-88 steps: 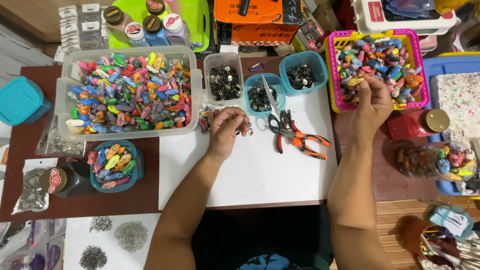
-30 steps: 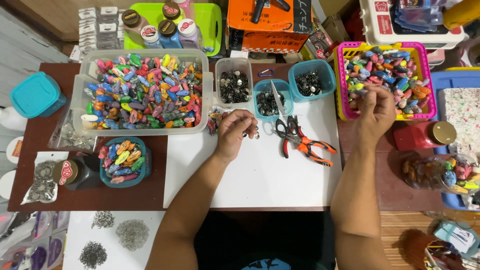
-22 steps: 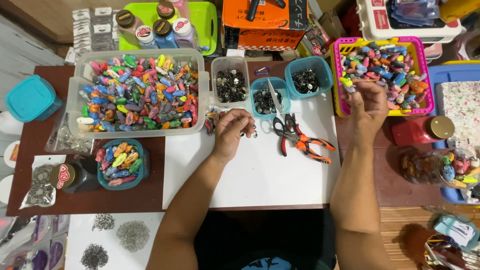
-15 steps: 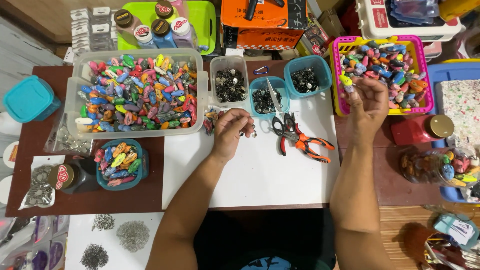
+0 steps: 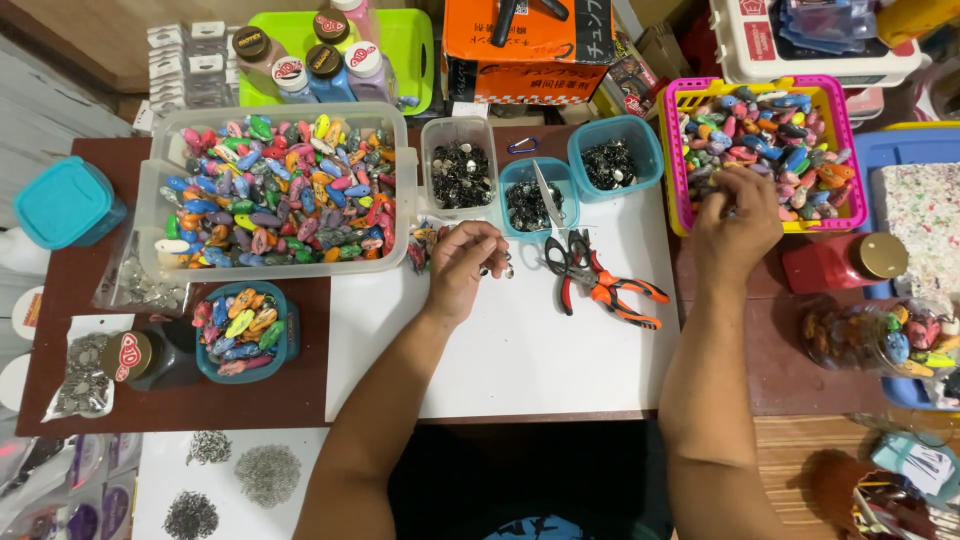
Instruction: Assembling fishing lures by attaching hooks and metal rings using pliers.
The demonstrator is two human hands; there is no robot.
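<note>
White work board [image 5: 520,350] on dark brown table [image 5: 170,400], wood floor at edges. Left hand [image 5: 462,265] on board, fingers pinched on small metal piece [image 5: 503,268], beside orange-handled pliers [image 5: 600,282]. Right hand [image 5: 735,225] curled over rim of pink basket [image 5: 842,135] full of coloured charms; grip unclear. Clear tub [image 5: 275,190], teal cups [image 5: 612,160] behind.

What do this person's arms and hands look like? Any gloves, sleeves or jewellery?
Both arms are bare up to the frame's edge: no sleeves show. The left hand and right hand wear no gloves, and no watch or bracelet shows at either wrist. Rings are too small to tell.
</note>
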